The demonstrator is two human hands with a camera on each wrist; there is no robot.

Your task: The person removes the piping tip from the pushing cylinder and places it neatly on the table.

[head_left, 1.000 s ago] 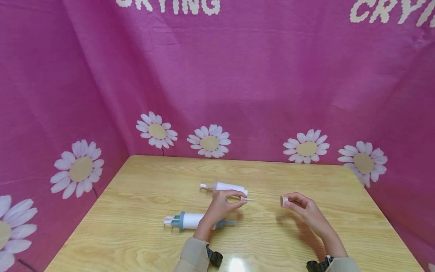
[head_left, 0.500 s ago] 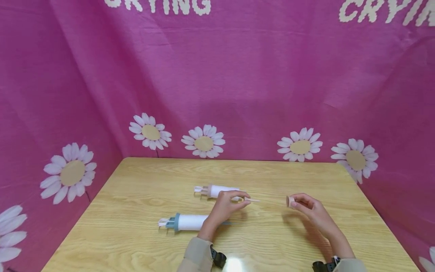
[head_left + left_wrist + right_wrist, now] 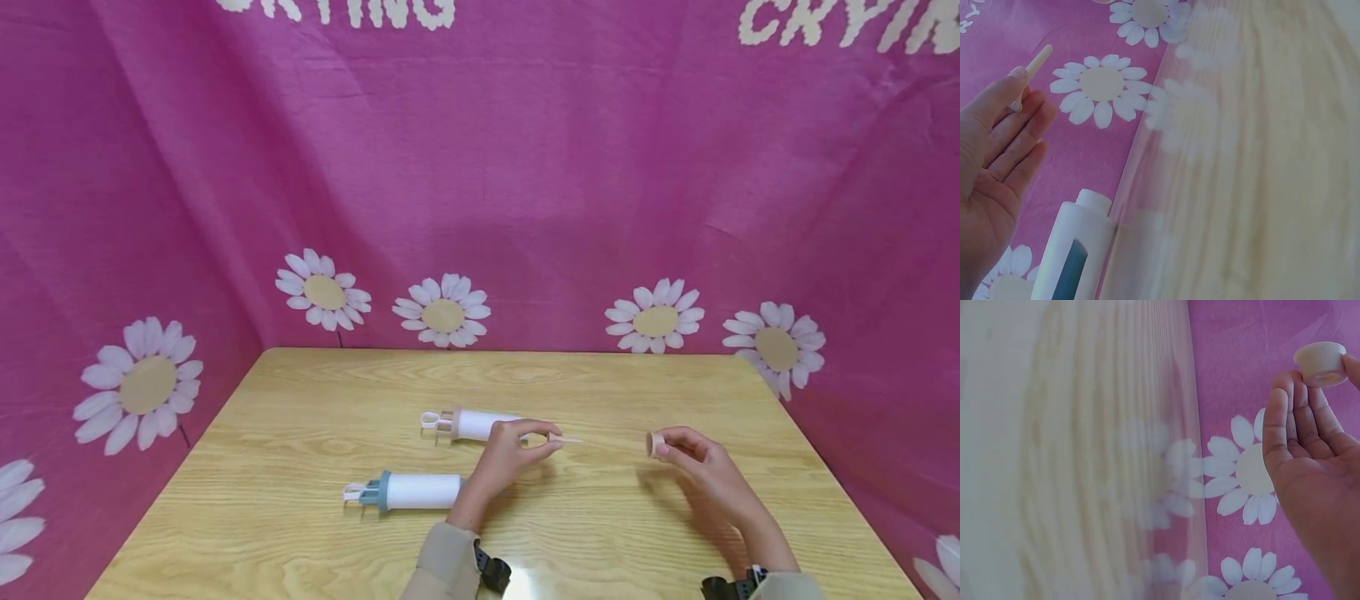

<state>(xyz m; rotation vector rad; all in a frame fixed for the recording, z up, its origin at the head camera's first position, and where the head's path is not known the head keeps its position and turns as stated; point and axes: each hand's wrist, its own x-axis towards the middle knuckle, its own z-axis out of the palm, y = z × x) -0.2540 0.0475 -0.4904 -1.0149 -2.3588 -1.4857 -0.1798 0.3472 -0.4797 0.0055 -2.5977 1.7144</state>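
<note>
My left hand [image 3: 513, 450] pinches a slim, pale beige tapered nozzle [image 3: 570, 439] between thumb and fingertip, its thin end pointing right. In the left wrist view the same nozzle [image 3: 1037, 64] slants upward. Off to the right, my right hand [image 3: 708, 471] holds a short beige ring-shaped cap [image 3: 656, 444] by thumb and fingertips, apart from the nozzle. The right wrist view shows this cap [image 3: 1319, 359] with its other fingers extended below. Behind the left hand lies a white-barrelled syringe-like tool [image 3: 480, 425] with a pinkish-beige collar, partly covered by that hand.
A second syringe-like tool [image 3: 422, 492] with a blue-green collar lies nearer, its right end hidden by the left forearm. Both tools rest on the wooden table [image 3: 600, 533]. A pink curtain [image 3: 525, 167] printed with daisies hangs behind the table.
The head view has turned slightly right. Both hands have shifted a little to the right over the table, still holding the nozzle and the cap; the gap between these looks slightly wider.
</note>
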